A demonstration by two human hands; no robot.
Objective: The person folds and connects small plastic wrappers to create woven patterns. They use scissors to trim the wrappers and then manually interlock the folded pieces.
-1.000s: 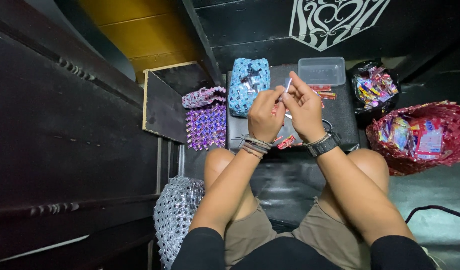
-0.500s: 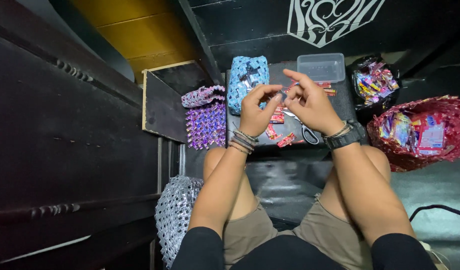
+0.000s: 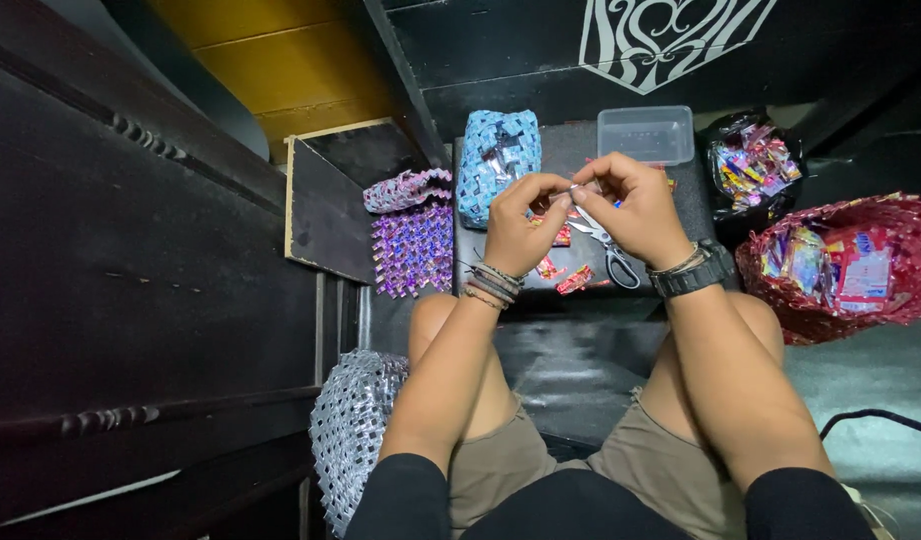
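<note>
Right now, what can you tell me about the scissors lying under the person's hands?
The scissors lie flat on the dark low table, just below the right hand. Their blades look like pale metal and point up-left; the dark looped handles point down-right, towards the wristwatch. The blades seem shut. Neither hand grips them, and small red wrapper scraps lie beside them.

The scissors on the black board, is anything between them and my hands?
Nothing visible blocks them. The scissors lie open to view just below the left hand and right hand, which pinch a small strip between their fingertips; only scattered wrapper scraps lie beside them.
</note>
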